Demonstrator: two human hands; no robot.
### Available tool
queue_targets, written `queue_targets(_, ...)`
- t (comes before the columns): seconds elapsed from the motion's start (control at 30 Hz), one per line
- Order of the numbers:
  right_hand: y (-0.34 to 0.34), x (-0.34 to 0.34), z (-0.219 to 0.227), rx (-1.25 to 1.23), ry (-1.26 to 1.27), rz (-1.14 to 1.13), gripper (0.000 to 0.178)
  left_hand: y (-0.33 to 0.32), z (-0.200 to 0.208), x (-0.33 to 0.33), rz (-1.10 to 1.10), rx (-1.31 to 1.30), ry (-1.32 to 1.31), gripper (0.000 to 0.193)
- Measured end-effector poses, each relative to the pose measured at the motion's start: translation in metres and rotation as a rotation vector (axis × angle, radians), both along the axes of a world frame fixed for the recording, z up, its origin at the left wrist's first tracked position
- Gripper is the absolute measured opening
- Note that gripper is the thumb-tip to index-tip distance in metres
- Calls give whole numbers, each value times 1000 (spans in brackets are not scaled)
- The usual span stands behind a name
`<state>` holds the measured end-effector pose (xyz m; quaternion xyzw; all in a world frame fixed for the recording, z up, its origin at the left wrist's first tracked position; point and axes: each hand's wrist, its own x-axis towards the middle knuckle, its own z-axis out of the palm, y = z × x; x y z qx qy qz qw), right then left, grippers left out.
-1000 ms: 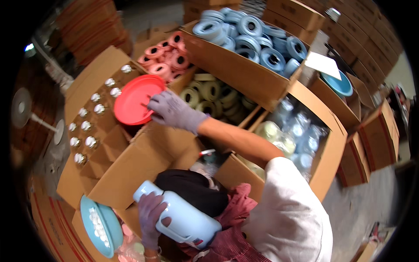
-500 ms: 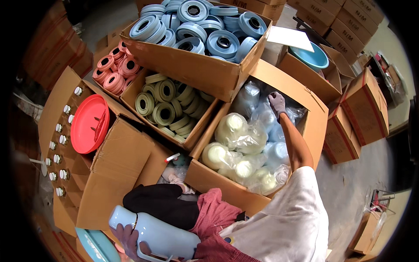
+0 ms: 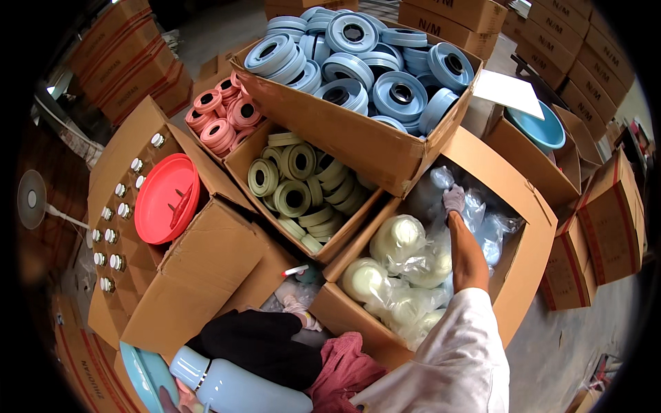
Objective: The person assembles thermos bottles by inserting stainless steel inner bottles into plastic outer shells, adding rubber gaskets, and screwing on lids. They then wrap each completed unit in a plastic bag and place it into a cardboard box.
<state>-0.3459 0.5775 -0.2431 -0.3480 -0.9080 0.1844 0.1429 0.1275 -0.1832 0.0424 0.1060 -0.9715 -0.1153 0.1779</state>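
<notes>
My right hand [image 3: 454, 199], in a thin greyish-purple glove, is closed on a clear plastic bag [image 3: 442, 177] at the back of a carton [image 3: 358, 310]. Around it in that carton lie pale yellow-green [image 3: 398, 237] and light blue rounded pieces [image 3: 490, 237], wrapped in clear plastic. Across my lap rests a light blue jug [image 3: 255, 389] with a shiny band around its neck. My gloved left hand [image 3: 167, 400] is at the lower edge beside the jug, mostly cut off, near a pink piece [image 3: 184, 394] and a turquoise basin [image 3: 138, 365]. Its grip is hidden.
Beyond are cartons of light blue ring-shaped parts [image 3: 402, 93], olive-green ones [image 3: 292, 197] and pink ones [image 3: 219, 131]. On the left, a red basin [image 3: 167, 199] sits over a divided carton of silver-capped bottles [image 3: 116, 262]. A white-and-red marker [image 3: 295, 270] lies near the middle.
The view has shifted, so the cartons appear farther right and lower. Within its carton, my right hand has moved leftward. My left hand has slid off the jug's neck toward the lower left.
</notes>
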Motion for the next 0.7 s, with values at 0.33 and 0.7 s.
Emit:
queue_targets(0.33,-215,146,234,-767,44,1076,27,6,48,-123,44,552,143,45)
queue_targets(0.7,-644,17,386,-2215,452,1560,14,18,61,-213,-603,655,-285,129)
